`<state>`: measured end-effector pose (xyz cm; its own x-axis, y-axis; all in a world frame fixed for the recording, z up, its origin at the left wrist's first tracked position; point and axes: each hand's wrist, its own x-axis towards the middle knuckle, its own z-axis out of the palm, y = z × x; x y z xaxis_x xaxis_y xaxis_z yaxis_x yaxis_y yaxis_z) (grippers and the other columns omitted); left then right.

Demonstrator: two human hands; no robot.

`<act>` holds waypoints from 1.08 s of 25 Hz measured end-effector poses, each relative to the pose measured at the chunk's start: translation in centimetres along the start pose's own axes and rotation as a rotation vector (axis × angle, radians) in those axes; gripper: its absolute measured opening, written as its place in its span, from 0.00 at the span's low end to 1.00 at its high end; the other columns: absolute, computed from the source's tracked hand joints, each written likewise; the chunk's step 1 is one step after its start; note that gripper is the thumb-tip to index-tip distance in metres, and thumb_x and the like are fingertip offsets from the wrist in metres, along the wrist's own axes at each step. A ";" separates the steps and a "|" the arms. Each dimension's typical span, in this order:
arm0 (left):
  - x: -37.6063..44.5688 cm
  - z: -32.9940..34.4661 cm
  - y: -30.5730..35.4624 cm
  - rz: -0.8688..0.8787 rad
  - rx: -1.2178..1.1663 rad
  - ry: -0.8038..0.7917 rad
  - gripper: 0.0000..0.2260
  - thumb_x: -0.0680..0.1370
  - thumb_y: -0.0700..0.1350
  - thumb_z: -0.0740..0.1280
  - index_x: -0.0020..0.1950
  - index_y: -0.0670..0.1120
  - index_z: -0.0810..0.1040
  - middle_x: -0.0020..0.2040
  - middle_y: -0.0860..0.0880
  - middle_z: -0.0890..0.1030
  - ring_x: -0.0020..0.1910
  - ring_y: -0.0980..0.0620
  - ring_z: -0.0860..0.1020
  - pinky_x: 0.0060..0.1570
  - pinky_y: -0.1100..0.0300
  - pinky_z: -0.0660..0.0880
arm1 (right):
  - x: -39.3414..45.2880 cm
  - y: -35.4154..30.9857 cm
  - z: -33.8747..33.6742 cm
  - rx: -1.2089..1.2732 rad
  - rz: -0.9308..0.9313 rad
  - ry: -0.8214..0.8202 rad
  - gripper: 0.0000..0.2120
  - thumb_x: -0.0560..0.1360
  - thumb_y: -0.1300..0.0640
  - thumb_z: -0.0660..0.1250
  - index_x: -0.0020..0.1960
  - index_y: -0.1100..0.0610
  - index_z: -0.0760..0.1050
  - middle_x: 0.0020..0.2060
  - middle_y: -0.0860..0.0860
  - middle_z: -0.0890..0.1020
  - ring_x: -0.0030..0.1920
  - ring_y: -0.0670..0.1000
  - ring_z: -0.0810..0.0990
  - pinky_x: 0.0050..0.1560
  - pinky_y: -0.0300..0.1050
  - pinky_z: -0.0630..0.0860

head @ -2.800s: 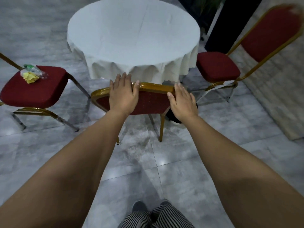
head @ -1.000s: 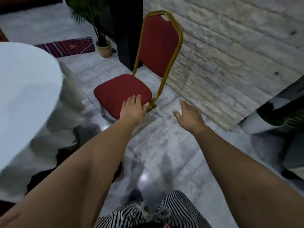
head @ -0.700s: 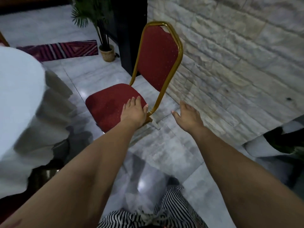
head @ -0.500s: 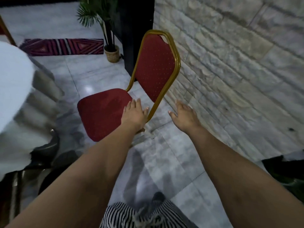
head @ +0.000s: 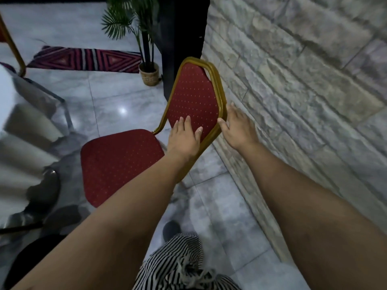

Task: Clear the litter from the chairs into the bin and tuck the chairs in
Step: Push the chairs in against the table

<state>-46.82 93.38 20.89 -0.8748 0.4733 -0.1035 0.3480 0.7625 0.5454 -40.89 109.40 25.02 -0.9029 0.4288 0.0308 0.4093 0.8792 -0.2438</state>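
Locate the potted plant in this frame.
In the head view the potted plant stands upper centre on the floor, beside the striped rug and just left of the dark pillar, behind the red chair.

Red chair [head: 121,164] upholstery dotted gold, gold frame, grey marbled floor tiles [head: 117,97], pink-and-black zigzag rug [head: 83,59], pale stone wall [head: 303,80], black-and-white striped trousers [head: 180,266], white tablecloth [head: 12,143]

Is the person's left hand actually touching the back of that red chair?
Touching. The head view shows the left hand lying flat, fingers straight, on the red padded backrest of the chair, with no gap visible beneath the fingers.
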 end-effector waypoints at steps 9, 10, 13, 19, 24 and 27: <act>10.4 0.4 3.3 -0.002 0.025 -0.009 0.30 0.82 0.60 0.44 0.80 0.45 0.47 0.81 0.43 0.49 0.80 0.46 0.47 0.78 0.51 0.46 | 11.9 1.8 -1.0 -0.057 -0.096 -0.015 0.29 0.83 0.43 0.48 0.80 0.54 0.51 0.80 0.52 0.54 0.79 0.52 0.52 0.77 0.55 0.52; 10.8 0.7 3.7 -0.003 0.021 -0.014 0.31 0.82 0.60 0.44 0.80 0.45 0.47 0.81 0.43 0.49 0.80 0.46 0.47 0.78 0.51 0.46 | 13.0 1.9 -1.1 -0.056 -0.119 -0.014 0.29 0.83 0.43 0.48 0.80 0.53 0.51 0.80 0.51 0.54 0.79 0.52 0.52 0.77 0.54 0.52; 12.3 1.8 5.0 -0.005 -0.028 0.007 0.31 0.82 0.61 0.44 0.80 0.45 0.47 0.81 0.44 0.49 0.80 0.48 0.46 0.78 0.51 0.45 | 16.5 2.0 -1.0 -0.041 -0.211 -0.024 0.28 0.83 0.44 0.48 0.80 0.51 0.51 0.80 0.50 0.53 0.79 0.52 0.52 0.77 0.55 0.51; 14.8 4.3 8.6 -0.139 -0.148 0.151 0.30 0.82 0.60 0.44 0.80 0.46 0.49 0.81 0.46 0.52 0.80 0.50 0.48 0.78 0.52 0.47 | 22.9 1.6 -0.6 -0.028 -0.465 -0.086 0.26 0.83 0.45 0.49 0.80 0.50 0.53 0.80 0.48 0.52 0.79 0.51 0.51 0.76 0.52 0.50; 15.0 7.1 11.3 -0.289 -0.297 0.385 0.28 0.83 0.57 0.46 0.80 0.44 0.52 0.79 0.46 0.57 0.79 0.50 0.54 0.76 0.55 0.51 | 25.5 2.4 -0.1 0.044 -0.653 -0.144 0.26 0.83 0.44 0.50 0.79 0.50 0.56 0.80 0.48 0.53 0.79 0.50 0.51 0.77 0.52 0.50; 15.1 8.1 12.3 -0.407 -0.347 0.475 0.27 0.83 0.57 0.47 0.79 0.45 0.56 0.78 0.45 0.62 0.78 0.48 0.58 0.76 0.51 0.56 | 26.4 3.0 0.0 0.058 -0.747 -0.141 0.26 0.83 0.43 0.50 0.79 0.50 0.57 0.80 0.50 0.53 0.79 0.52 0.51 0.77 0.54 0.51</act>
<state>-53.00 113.43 19.33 -0.9921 -0.1227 -0.0251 -0.0959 0.6157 0.7821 -63.50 123.39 25.15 -0.9471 -0.3097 0.0844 -0.3209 0.9113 -0.2578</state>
